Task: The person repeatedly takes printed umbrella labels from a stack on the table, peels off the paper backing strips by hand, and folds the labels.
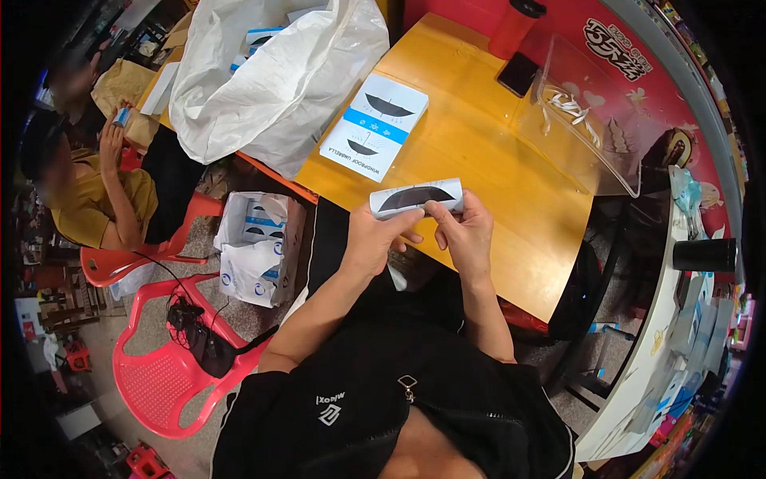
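Note:
Between my two hands is a printed umbrella card [416, 197], white with a black umbrella picture, curved into a roll above the near edge of the table. My left hand [378, 237] grips its left end, thumb along the lower edge. My right hand [464, 234] pinches the right end, its thumb close to the left one. Just beyond lies a stack of flat windproof umbrella cards [375, 126] with a blue band across the middle. The inside of the curved card is hidden.
The yellow table [479, 152] carries a large white sack [275, 88], a black phone [518, 74], a red cup [515, 28] and a clear bin [578, 144] with white strips. Left are a box of packaging [259, 247], a red chair [175, 359] and a seated person [108, 191].

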Demonstrator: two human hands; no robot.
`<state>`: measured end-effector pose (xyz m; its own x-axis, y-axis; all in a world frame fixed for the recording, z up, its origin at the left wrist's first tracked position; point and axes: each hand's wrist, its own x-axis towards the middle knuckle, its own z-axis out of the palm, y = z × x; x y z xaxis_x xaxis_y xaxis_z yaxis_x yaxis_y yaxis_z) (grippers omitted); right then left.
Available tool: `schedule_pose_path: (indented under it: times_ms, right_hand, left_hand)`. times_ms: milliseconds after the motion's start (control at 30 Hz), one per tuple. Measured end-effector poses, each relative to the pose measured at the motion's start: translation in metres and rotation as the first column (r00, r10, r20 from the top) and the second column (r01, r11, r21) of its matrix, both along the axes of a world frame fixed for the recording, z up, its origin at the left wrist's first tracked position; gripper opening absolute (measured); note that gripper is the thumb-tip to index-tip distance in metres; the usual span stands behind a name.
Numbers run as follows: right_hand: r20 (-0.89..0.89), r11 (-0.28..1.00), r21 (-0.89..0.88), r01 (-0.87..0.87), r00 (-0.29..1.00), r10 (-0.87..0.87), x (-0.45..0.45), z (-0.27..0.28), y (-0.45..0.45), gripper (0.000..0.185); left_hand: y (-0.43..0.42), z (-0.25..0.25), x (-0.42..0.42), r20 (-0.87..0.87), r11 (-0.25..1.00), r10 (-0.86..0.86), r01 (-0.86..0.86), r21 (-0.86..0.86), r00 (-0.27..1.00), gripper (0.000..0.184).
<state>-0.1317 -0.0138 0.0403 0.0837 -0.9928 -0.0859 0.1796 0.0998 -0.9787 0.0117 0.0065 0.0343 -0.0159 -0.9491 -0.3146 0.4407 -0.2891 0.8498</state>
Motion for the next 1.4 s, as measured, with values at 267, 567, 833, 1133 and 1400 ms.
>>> schedule_pose_path:
  times_ms: [267,567,833,1133,1400]
  right_hand:
    - [-0.111,0.994,-0.068,0.084,0.99,-0.091,0.002,0.0,0.001,0.02]
    - [0.039,0.99,0.119,-0.077,0.997,0.073,-0.028,-0.009,-0.011,0.018]
    - [-0.325,0.992,-0.094,-0.088,0.944,0.053,-0.057,0.004,-0.012,0.009]
    - [-0.187,0.975,-0.081,-0.209,0.964,0.191,-0.056,0.016,-0.005,0.015]
    - [-0.308,0.982,-0.149,-0.117,0.949,0.067,-0.022,0.007,-0.015,0.02]
  left_hand:
    - [-0.002,-0.014,-0.009,-0.014,0.998,0.063,-0.063,-0.017,0.998,0.021]
    - [0.003,-0.013,0.003,-0.192,0.999,0.03,-0.021,0.048,0.981,0.022]
    - [0.011,-0.02,0.023,0.012,0.987,-0.134,0.135,-0.091,0.991,0.023]
    - [0.011,0.003,0.051,0.058,0.97,-0.166,0.173,-0.169,0.984,0.024]
    - [-0.111,0.132,0.17,0.549,0.714,0.645,-0.161,-0.682,0.532,0.033]
